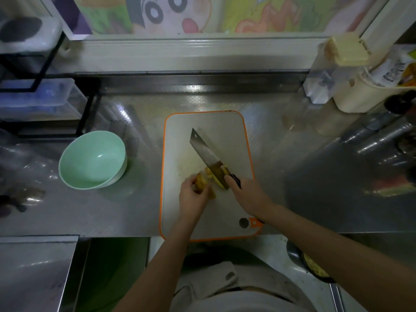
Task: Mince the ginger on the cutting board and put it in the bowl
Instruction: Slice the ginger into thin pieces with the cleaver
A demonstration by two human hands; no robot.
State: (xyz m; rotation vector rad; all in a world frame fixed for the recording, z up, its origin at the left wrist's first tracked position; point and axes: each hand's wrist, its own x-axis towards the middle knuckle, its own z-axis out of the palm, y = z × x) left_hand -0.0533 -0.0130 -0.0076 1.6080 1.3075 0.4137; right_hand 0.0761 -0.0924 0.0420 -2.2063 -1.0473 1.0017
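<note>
— Left hand (192, 194) first: what has it got?

— Ginger (201, 183). My fingers are curled round a yellow-brown piece and pin it down on the near half of the cutting board (180, 136).

— And your right hand (247, 193)?

— It's wrapped round the dark handle of the knife (206, 152). The blade slants away from me toward the far left. Its heel end sits in among the ginger, just right of my left fingertips. A few yellow cut bits (208, 171) lie against the blade.

— Where does the board sit?

— Straight ahead of me on the steel counter (292, 176). It's white with an orange rim, and its near end reaches the counter's front edge.

— The bowl?

— The pale green bowl (67, 154) stands on the counter to the left of the board, apart from it. All the ginger I can see is on the board.

— Farther back?

— A black rack (86, 115) with clear boxes is at far left and a cream tub (360, 97) at far right. A cartoon picture (171, 14) runs along the back wall.
</note>
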